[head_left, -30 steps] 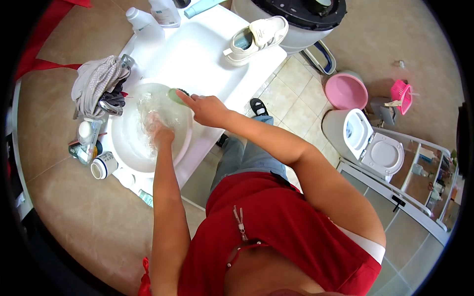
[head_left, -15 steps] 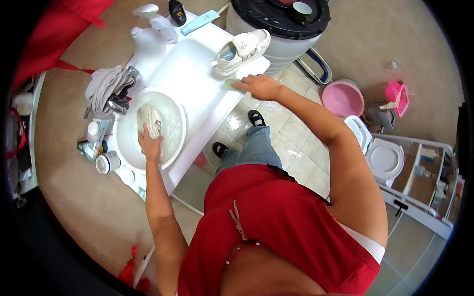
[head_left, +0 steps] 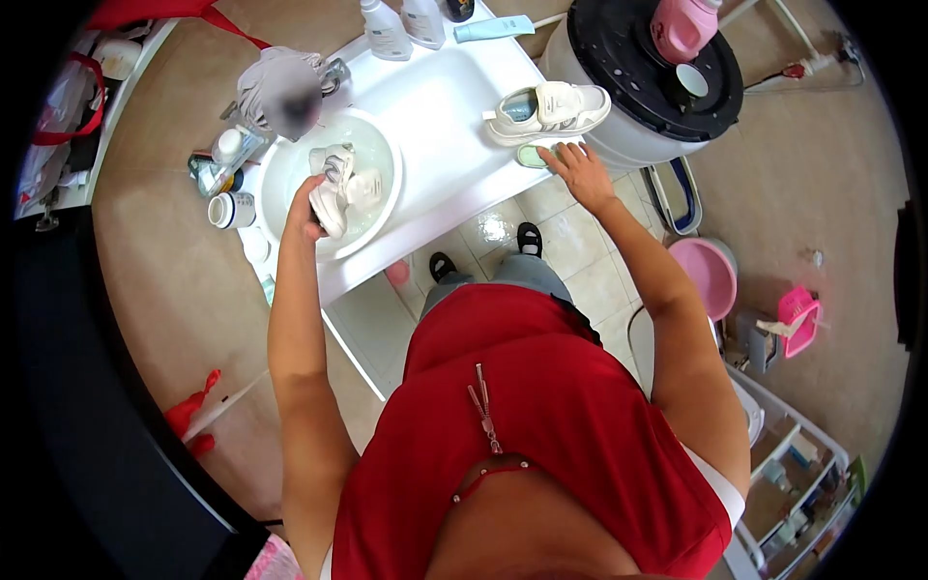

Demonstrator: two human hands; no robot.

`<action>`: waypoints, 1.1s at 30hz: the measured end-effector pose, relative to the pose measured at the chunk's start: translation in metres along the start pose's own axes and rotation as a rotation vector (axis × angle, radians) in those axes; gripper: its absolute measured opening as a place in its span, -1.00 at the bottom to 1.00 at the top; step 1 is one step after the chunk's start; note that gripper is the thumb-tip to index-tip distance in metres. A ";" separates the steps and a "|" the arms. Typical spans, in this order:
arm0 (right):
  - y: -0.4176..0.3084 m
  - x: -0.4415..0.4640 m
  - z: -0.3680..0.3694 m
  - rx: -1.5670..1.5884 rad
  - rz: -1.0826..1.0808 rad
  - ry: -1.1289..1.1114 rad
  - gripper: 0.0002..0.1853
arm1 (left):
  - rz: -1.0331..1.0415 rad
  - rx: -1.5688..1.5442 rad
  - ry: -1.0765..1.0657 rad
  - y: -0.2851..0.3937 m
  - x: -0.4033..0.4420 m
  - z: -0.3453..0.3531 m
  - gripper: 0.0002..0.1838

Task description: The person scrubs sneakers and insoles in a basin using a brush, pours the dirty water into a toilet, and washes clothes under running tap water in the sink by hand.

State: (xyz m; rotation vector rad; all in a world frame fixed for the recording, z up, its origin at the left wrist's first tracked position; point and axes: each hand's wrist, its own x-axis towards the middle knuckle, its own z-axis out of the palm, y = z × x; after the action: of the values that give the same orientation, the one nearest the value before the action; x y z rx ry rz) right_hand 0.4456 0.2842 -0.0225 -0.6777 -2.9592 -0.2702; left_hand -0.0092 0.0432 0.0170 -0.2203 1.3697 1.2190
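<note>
My left hand [head_left: 307, 210] is closed on a white sneaker [head_left: 332, 205], tilted over the water in a round white basin [head_left: 391, 198]. Another pale piece [head_left: 365, 188] lies in the water beside it; I cannot tell what it is. My right hand [head_left: 583, 177] rests at the sink's front right edge, fingers spread, the nearest fingertips touching a small pale green object [head_left: 530, 156], perhaps soap or a brush. Just behind that hand, a second white sneaker [head_left: 551, 111] sits upright on the white sink [head_left: 440, 179].
White bottles [head_left: 387, 34] and a light blue tube [head_left: 493, 28] line the back of the sink. Grey cloth [head_left: 271, 82] hangs at its left. A lidded barrel [head_left: 619, 58] stands right, bearing a pink jug [head_left: 684, 29]. A pink tub [head_left: 706, 275] is on the floor.
My left hand has lifted and turned the sneaker in the basin. My right hand's fingers have spread from around the green object, which lies on the sink edge. The view has shifted.
</note>
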 end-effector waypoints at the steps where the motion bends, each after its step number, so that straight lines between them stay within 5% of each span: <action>1: 0.000 -0.001 -0.001 0.021 -0.002 -0.006 -0.40 | -0.016 -0.037 0.007 0.001 -0.005 0.007 -0.47; 10: 0.005 -0.002 -0.011 0.263 -0.050 0.067 -0.42 | -0.082 -0.278 -0.048 -0.012 -0.044 0.072 -0.32; 16: -0.017 0.034 -0.047 0.641 -0.077 0.230 -0.33 | 0.173 -0.423 -0.128 -0.039 -0.058 0.147 -0.37; 19: -0.043 0.063 -0.087 1.225 0.175 -0.041 -0.18 | 0.279 -0.552 -0.175 -0.052 -0.047 0.184 -0.37; 22: -0.048 0.099 -0.105 2.168 0.639 -0.497 -0.02 | 0.402 -0.637 -0.248 -0.066 -0.030 0.217 -0.37; 28: -0.030 0.127 -0.102 2.136 0.729 -0.578 0.06 | 0.464 -0.668 -0.243 -0.083 -0.010 0.257 -0.42; 32: -0.003 0.129 -0.091 1.736 0.533 -0.200 -0.07 | 0.583 -0.621 -0.348 -0.084 0.023 0.248 -0.49; 33: 0.003 0.135 -0.074 1.366 0.413 0.014 -0.13 | 0.445 -0.759 -0.178 -0.078 0.024 0.247 -0.45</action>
State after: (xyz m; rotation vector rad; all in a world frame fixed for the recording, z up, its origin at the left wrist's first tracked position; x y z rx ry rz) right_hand 0.3295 0.3294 0.0685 -0.9006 -2.0887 1.5339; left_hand 0.1942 0.2045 0.0276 -0.3333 0.7643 2.0538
